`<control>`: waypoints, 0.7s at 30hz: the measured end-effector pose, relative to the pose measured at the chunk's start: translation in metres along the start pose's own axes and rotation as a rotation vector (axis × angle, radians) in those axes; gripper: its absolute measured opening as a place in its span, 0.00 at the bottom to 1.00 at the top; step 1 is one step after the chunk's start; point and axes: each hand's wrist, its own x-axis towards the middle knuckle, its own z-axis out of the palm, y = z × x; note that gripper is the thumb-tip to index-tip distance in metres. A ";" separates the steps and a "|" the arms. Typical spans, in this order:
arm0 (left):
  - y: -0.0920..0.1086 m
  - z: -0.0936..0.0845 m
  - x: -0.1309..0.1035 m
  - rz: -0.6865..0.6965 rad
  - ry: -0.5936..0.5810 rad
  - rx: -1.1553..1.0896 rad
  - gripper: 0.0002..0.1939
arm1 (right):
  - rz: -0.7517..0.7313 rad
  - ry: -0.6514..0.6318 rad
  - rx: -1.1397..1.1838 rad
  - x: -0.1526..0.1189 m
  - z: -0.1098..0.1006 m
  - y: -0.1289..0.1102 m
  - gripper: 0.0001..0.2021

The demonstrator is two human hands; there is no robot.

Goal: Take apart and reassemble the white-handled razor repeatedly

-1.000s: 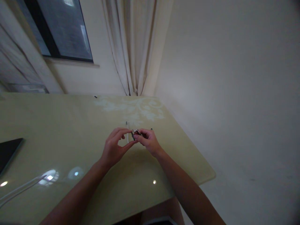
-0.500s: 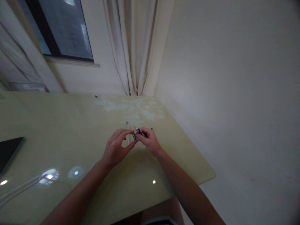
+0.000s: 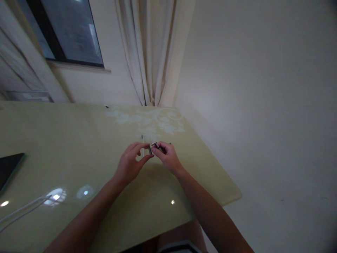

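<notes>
Between the thumb and fingertips of my left hand [image 3: 131, 162] is a small dark, bar-shaped piece [image 3: 150, 150], held upright. My right hand [image 3: 167, 157] pinches a small dark and silvery metal part [image 3: 155, 144], right beside that piece. The two parts are very close; whether they touch cannot be made out. A thin white stick-like item with a grey tip [image 3: 142, 137] lies on the table behind my left fingers, partly hidden by them. Just past my right fingers a tiny dark tip [image 3: 170, 143] shows.
The pale green glossy table [image 3: 210, 175] has its right corner near the wall. A black flat object [image 3: 10, 168] lies at the left edge, with white cables [image 3: 23, 210] in front of it. A small dark bit [image 3: 106, 106] rests at the back edge, before the curtain [image 3: 147, 52].
Both hands stay at nearly the same spot with the small parts still held. The fingers and parts have shifted very slightly, and the whole view has moved a little.
</notes>
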 end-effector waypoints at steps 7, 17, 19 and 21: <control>-0.003 0.001 0.004 -0.481 -0.044 -0.812 0.25 | -0.032 -0.079 0.125 -0.007 -0.003 -0.012 0.23; 0.005 0.005 -0.001 -0.558 -0.111 -1.123 0.26 | -0.084 -0.098 0.043 -0.011 0.002 -0.017 0.21; 0.004 0.005 -0.001 -0.557 -0.111 -1.131 0.26 | -0.090 -0.106 0.043 -0.011 0.002 -0.017 0.20; 0.003 0.005 -0.001 -0.557 -0.112 -1.145 0.26 | -0.100 -0.107 0.043 -0.012 0.002 -0.017 0.20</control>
